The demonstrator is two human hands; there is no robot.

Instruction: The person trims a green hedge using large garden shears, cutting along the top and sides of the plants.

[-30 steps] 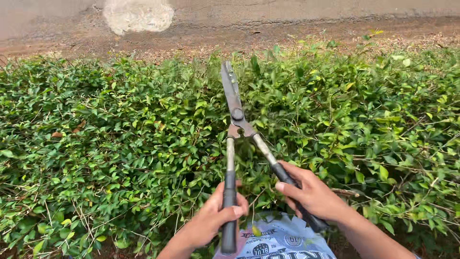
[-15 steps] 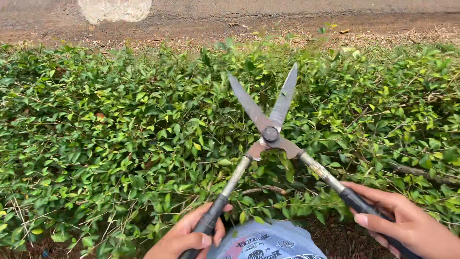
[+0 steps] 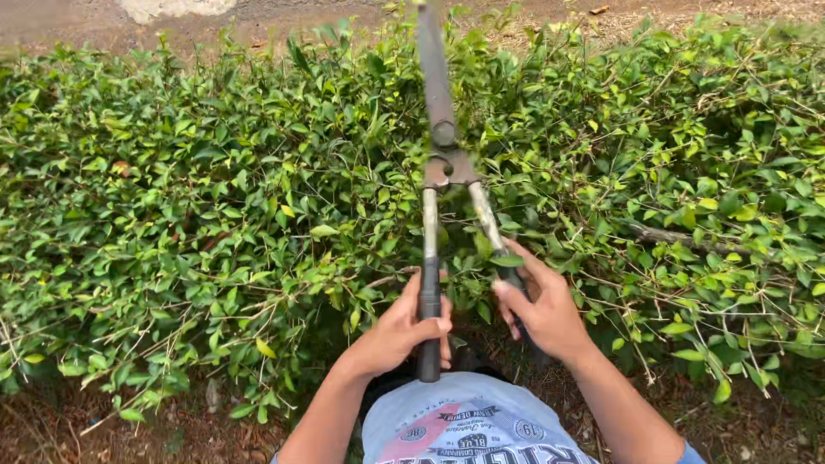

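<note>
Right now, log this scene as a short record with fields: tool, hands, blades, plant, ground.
tool: hedge shears, long-handled, pointing away from the person over the hedge
left hand: left hand wrapped around the left black grip
right hand: right hand wrapped around the right black grip
blades: closed together, blurred
plant: low green hedge, dense small leaves, a few yellow ones
ground: bare brown soil beyond the hedge
clothing: light printed shirt at the bottom edge

Closed hedge shears (image 3: 438, 137) over hedge (image 3: 215, 198)
</note>
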